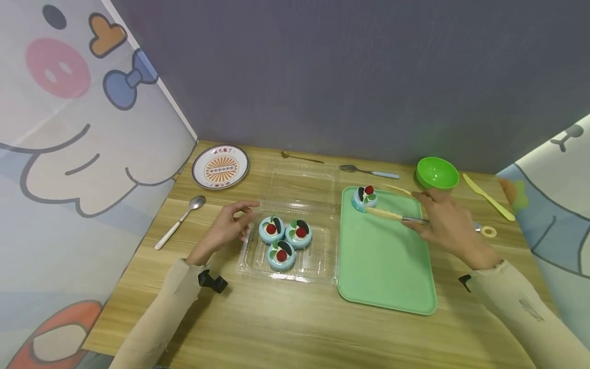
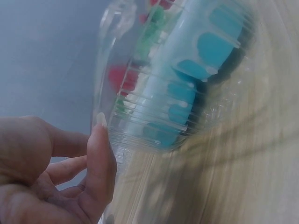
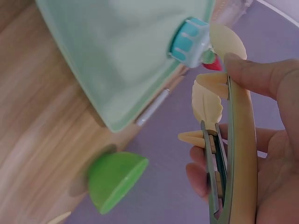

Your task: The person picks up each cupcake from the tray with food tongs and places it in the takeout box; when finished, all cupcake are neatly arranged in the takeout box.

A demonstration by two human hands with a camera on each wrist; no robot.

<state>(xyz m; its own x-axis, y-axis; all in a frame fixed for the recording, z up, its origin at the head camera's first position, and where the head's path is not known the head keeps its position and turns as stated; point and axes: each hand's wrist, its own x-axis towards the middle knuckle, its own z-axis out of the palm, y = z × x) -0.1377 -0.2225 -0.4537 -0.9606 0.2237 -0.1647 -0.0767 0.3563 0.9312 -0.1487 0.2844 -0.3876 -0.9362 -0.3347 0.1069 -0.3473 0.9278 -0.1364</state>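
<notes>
My right hand grips a pair of beige tongs. Its two spread tips stand at either side of a blue toy cake, topped with a red berry, at the far left corner of the green tray. My left hand pinches the left edge of a clear plastic box, its thumb tip at the rim in the left wrist view. Three similar cakes sit together in the box's left part. The box's lid lies folded back toward the wall.
A patterned plate and a spoon lie at the left. Along the back are a small golden spoon, a fork and a green bowl. A yellow knife lies far right. Walls border the table behind and at both sides.
</notes>
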